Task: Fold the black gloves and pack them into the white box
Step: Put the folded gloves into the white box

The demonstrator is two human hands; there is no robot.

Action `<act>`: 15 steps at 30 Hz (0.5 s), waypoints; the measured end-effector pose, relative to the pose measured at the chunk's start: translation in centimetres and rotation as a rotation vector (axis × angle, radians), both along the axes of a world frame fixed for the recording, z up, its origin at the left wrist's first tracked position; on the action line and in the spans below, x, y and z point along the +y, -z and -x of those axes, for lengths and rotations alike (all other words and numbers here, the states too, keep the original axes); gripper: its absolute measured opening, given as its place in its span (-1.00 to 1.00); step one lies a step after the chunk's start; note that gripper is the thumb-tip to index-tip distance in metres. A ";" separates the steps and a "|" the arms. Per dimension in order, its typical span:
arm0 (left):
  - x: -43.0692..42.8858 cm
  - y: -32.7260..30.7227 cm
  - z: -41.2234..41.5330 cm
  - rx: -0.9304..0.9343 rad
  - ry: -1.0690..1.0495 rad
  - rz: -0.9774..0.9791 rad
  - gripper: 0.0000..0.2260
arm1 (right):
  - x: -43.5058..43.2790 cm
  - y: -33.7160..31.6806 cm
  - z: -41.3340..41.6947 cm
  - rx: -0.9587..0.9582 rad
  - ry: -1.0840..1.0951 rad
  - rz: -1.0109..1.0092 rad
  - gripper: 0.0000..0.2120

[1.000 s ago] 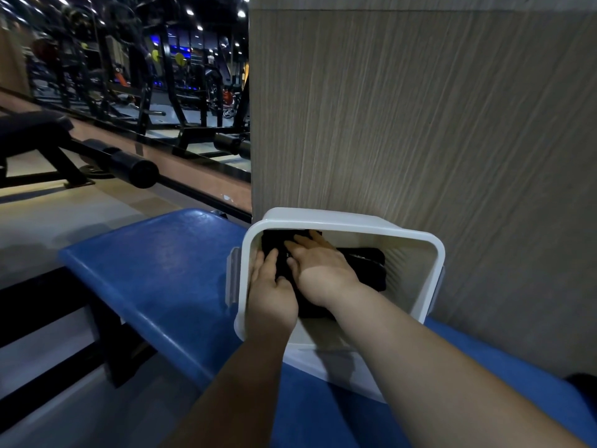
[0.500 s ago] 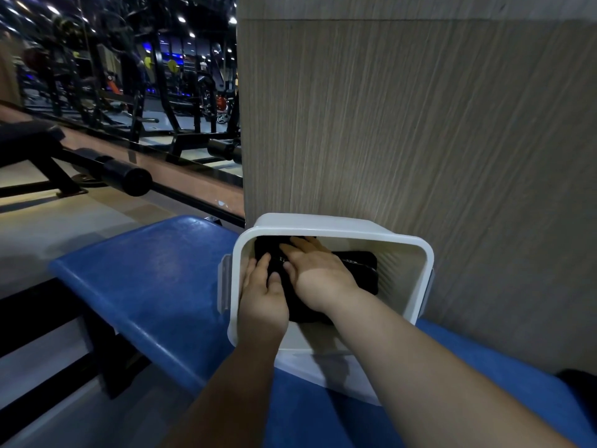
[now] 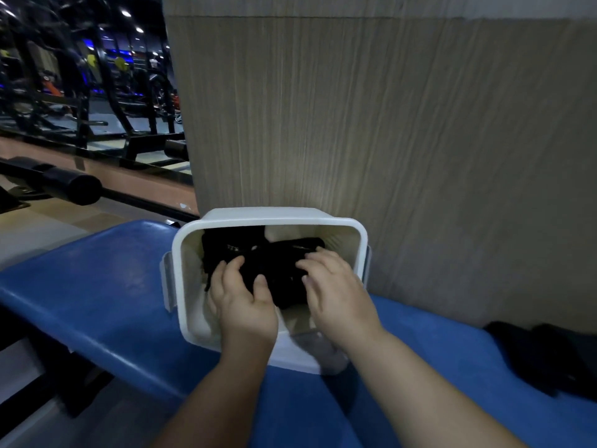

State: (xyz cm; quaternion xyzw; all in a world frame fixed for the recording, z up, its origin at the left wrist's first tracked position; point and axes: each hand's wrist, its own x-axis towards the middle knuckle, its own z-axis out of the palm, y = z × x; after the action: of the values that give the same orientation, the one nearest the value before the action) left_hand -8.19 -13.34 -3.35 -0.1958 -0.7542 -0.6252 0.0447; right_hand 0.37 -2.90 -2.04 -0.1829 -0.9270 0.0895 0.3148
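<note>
Item one, nearest: my left hand (image 3: 242,295), reaching over the front rim, fingers and thumb curled around a fold of cloth. Item two: my right hand (image 3: 336,292), alongside it, bent fingers hooked onto the same bundle. Item three: black fabric gloves (image 3: 277,263), a rumpled dark heap on the floor of the container, spread toward its left and back walls. I judge them light, limp and not fragile. They give under the fingers and will spring out of a fold unless pressed flat, so they are best gathered at the thick middle of the bundle, not by a loose edge. Item four: white rounded-square plastic box (image 3: 274,215), open-topped, side clips hanging, with tall walls that crowd both wrists. Item five: blue padded vinyl bench (image 3: 97,286), which carries the box. Item six: a dark cloth heap (image 3: 549,357) on the bench well to my right; I cannot tell if it is more gloves. Item seven: grey-brown wood-grain wall panel (image 3: 355,124), right behind the box, leaving no room to push it back. Farthest: black padded roller bar (image 3: 74,189) and dim gym machines (image 3: 97,92).
</note>
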 end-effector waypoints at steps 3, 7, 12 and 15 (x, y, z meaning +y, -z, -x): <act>1.2 0.1 -3.1 -0.022 0.035 0.091 -0.68 | 1.4 2.0 -4.5 0.005 0.088 0.010 -0.64; 4.1 1.8 -7.5 -0.018 0.272 0.221 -0.77 | 3.2 4.2 -11.1 -0.007 0.245 0.045 -0.67; 8.8 4.4 -13.5 0.026 0.551 0.272 -0.81 | 5.8 5.9 -19.9 -0.045 0.475 0.042 -0.72; 11.2 5.6 -17.0 -0.019 0.689 0.286 -0.82 | 7.5 6.1 -24.3 -0.003 0.607 0.039 -0.74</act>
State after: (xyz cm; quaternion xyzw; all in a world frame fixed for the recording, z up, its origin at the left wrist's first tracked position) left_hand 8.85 -2.13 -8.98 -0.4368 -0.7240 -0.4938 -0.2032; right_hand 24.70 4.59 -8.16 -0.4578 -0.8285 0.0090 0.3223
